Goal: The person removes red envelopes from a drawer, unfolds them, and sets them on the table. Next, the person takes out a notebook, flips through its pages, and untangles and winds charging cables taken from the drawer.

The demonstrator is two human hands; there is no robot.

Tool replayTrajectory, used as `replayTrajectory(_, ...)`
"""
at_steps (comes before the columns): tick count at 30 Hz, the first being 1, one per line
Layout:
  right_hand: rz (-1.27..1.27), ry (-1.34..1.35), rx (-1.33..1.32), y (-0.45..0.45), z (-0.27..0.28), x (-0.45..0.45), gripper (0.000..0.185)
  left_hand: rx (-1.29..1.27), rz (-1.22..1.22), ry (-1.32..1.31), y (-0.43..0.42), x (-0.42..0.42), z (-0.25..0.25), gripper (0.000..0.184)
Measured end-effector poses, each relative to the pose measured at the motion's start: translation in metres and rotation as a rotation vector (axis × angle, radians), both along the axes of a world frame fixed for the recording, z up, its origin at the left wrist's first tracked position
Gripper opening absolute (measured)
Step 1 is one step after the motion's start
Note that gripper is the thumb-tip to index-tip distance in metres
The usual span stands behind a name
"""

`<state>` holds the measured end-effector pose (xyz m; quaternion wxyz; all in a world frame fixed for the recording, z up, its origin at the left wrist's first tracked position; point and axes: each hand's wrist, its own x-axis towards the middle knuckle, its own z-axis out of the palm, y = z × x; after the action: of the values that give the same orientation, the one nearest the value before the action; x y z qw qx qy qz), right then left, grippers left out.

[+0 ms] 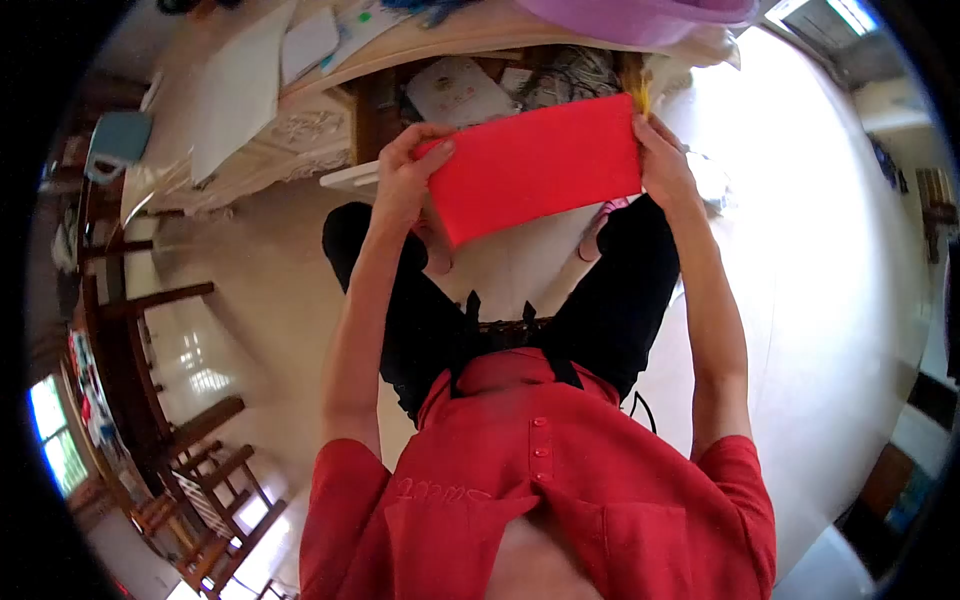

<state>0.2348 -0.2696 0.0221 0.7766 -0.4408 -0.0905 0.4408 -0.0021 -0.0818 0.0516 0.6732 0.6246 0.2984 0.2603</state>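
A flat, bright red rectangular piece (540, 165), like a folded cloth or card, is held up in front of the drawer. My left hand (408, 172) grips its left edge, with the thumb on the near face. My right hand (664, 160) is closed on the right edge, its fingers partly hidden behind. Something thin and yellow (643, 97) shows just above my right hand; I cannot tell whether it is attached. The red piece hides part of the drawer front.
An open drawer (385, 98) holds a whitish packet (460, 90) and a dark patterned bundle (572, 76). Above it, the cream table (335, 72) carries papers and a purple basin (640, 18). Wooden chairs (205, 490) stand at left; a pale floor (260, 280) lies below.
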Motion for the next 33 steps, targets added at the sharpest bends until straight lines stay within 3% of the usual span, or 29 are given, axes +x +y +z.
replayTrajectory(4,-0.081,-0.169,-0.146,-0.001,-0.005,-0.01,0.031,-0.169,0.049,-0.076,0.011,0.008,-0.006,0.023)
replayTrajectory(8,-0.139,-0.035,-0.039,-0.001,-0.002,-0.004,0.021,-0.132,0.097,0.0,0.01,0.012,-0.011,0.028)
replayTrajectory(10,-0.147,-0.062,-0.045,-0.004,-0.003,0.001,0.023,0.145,0.042,0.119,0.007,0.012,-0.018,0.028)
replayTrajectory(19,-0.173,-0.135,-0.032,0.0,0.008,-0.013,0.017,0.773,0.179,0.329,0.004,0.019,-0.029,0.031)
replayTrajectory(23,-0.205,-0.197,0.042,0.001,0.011,-0.019,0.018,0.859,0.152,0.449,0.005,0.02,-0.025,0.031)
replayTrajectory(25,-0.22,-0.213,0.016,0.005,0.026,-0.028,0.019,0.858,0.171,0.493,0.002,0.021,-0.023,0.015)
replayTrajectory(29,-0.211,-0.25,0.016,0.007,0.013,-0.022,0.021,1.056,0.057,0.629,0.006,0.02,-0.031,0.031)
replayTrajectory(31,-0.206,-0.177,0.034,0.01,0.023,-0.031,0.026,0.865,0.176,0.661,0.007,0.023,-0.031,0.031)
replayTrajectory(32,-0.17,-0.162,0.035,0.008,0.027,-0.033,0.026,1.013,0.31,0.539,0.011,0.025,-0.04,0.018)
replayTrajectory(33,-0.132,-0.147,0.039,0.01,0.037,-0.036,0.026,1.016,0.3,0.529,0.016,0.027,-0.042,0.018)
